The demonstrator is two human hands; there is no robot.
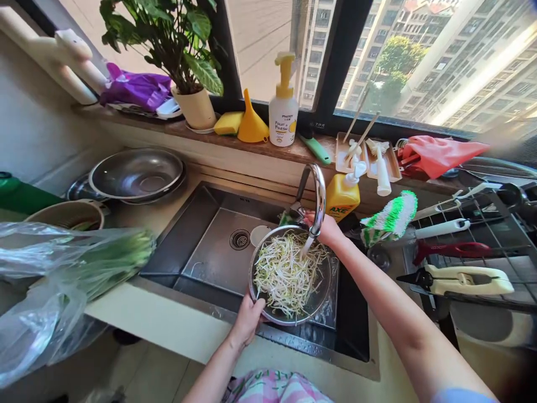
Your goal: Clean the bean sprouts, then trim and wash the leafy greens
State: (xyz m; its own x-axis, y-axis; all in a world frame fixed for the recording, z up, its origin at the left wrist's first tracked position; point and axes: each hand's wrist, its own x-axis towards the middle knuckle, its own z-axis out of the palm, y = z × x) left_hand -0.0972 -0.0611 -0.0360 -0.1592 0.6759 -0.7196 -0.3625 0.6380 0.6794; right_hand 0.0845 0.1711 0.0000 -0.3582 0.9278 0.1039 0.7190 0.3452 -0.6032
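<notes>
The left hand (248, 318) grips the near-left rim of a round metal bowl (324, 285), its thumb over the edge and its fingers underneath. The bowl is over the right part of the sink (210, 249), and a loose heap of bean sprouts (289, 271) fills most of it. Water (307, 245) runs from the curved faucet (320, 196) onto the sprouts. The right hand (326, 228) reaches behind the spout at the bowl's far edge, near the tap base; the spout partly covers its fingers, so I cannot tell whether they are closed on anything.

Left of the bowl are the drain (240, 239) and a small white disc (259, 235). On the desk (176, 322) to the left, a clear plastic bag (37, 302) holds long green vegetables (115, 263), with a wide metal pan (138, 176) behind. A yellow bottle (343, 197) stands just right of the faucet. On the windowsill (168, 124) are a yellow funnel (251, 124) and a white pump bottle (283, 120).
</notes>
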